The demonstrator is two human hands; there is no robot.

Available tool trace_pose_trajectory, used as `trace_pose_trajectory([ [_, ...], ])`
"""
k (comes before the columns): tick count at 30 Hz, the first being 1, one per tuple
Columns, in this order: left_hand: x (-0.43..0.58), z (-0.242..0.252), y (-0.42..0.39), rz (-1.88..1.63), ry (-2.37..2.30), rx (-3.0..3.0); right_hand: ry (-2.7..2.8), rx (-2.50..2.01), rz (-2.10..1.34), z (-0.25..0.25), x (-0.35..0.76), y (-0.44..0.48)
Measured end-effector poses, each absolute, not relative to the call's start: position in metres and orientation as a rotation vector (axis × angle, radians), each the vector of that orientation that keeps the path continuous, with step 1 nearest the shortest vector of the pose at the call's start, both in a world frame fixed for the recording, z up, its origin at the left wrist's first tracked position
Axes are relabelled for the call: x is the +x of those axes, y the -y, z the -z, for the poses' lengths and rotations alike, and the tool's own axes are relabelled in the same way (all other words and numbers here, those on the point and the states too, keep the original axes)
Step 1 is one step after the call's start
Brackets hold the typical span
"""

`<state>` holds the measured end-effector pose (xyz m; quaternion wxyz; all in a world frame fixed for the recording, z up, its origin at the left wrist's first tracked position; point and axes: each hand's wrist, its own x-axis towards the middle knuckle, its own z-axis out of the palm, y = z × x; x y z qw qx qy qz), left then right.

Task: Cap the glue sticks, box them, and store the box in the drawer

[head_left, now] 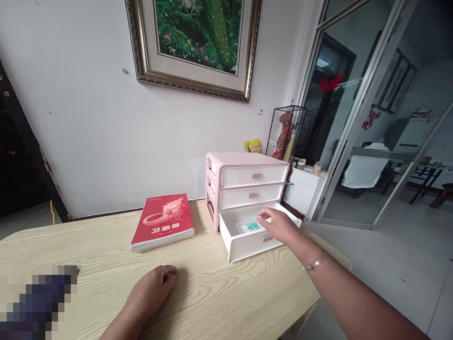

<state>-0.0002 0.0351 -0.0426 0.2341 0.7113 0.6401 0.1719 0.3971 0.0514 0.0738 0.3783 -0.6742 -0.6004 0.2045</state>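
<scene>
The pink and white drawer cabinet [254,160] stands on the wooden table, its bottom drawer [244,249] pulled out. Inside that drawer lies a white and green item [250,227], tube-like in shape, near the left part. My right hand [278,225] reaches over the drawer from the right, thumb and forefinger a little apart, with nothing visible between them. Its other fingers are mostly hidden. My left hand [151,289] rests on the tabletop in a loose fist, with nothing seen in it. Beyond it lies a thick red book [164,217], left of the cabinet.
The table [212,293] ends at a right edge beside the drawer. Behind the cabinet are a yellow packet [253,145] and a glass display case [286,134]. A framed picture [194,80] hangs on the wall. Glass doors [343,108] stand at the right.
</scene>
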Motion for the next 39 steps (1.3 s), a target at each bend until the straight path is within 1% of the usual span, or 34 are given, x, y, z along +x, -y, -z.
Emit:
trace_pose_trajectory([
  [4,-0.002,0.045,-0.036,-0.48,-1.737,1.951,1.626,-1.931,-0.704,-0.09,0.391,-0.095],
  [10,-0.004,0.045,-0.038,-0.522,-1.728,1.899,1.513,-2.171,-0.786,-0.077,0.381,-0.145],
  [16,-0.002,0.042,-0.039,-0.501,-1.731,1.914,1.486,-2.23,-0.837,-0.053,0.379,-0.162],
  [22,-0.002,0.038,-0.037,-0.493,-1.737,1.913,1.743,-2.148,-0.784,-0.046,0.382,-0.153],
  [29,-0.003,0.04,-0.038,-0.518,-1.741,1.901,1.933,-1.965,-0.669,-0.071,0.389,-0.139],
  [36,-0.003,0.039,-0.039,-0.516,-1.722,1.902,2.059,-1.983,-0.527,-0.104,0.396,-0.123],
  [39,-0.004,0.041,-0.039,-0.522,-1.71,1.913,2.113,-1.897,-0.468,-0.119,0.402,-0.117],
])
